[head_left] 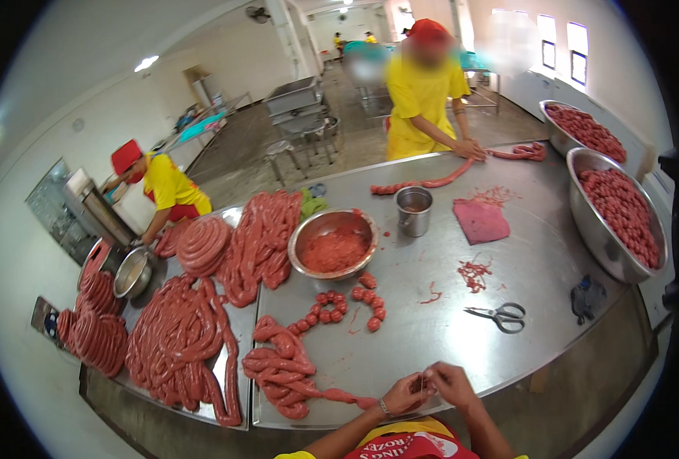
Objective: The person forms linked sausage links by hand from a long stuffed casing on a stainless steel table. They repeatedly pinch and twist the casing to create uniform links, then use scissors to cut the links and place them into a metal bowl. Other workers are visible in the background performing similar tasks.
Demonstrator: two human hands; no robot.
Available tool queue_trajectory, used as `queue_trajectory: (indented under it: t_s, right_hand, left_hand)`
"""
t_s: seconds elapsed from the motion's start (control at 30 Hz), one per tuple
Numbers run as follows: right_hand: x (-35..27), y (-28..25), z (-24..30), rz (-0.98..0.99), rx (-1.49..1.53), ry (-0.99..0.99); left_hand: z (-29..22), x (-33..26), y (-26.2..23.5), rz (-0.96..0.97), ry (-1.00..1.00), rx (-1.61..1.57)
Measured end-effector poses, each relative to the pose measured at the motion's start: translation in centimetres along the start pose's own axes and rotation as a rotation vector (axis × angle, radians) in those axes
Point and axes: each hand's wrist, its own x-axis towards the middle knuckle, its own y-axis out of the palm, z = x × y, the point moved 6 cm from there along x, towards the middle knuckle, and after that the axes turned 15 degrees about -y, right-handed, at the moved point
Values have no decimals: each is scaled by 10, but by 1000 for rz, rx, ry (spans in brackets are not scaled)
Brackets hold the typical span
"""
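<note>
My left hand and my right hand meet at the near edge of the steel table. Both have their fingers pinched together, and what lies between them is too small to make out. Beside my left wrist ends a long filled sausage casing, which runs back to a loose pile of sausage on the left. Farther in lie tied round sausage links, in a curled string and a short piece. Black-handled scissors rest to the right of my hands.
A steel bowl of ground meat and a metal cup stand mid-table. Large basins of links sit at right, near a pink cloth. Coiled sausage covers the left table. Across it, a co-worker handles sausage; another works left.
</note>
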Motion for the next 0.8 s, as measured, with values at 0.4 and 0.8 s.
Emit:
queue_trajectory:
  t_s: [0.4,0.8]
  right_hand:
    - [-9,-17,-54,144,-324,140]
    - [-55,-84,34,582,-8,212]
  left_hand:
    - [18,-3,-3,70,-32,-49]
    - [23,-14,-30,-172,32,-530]
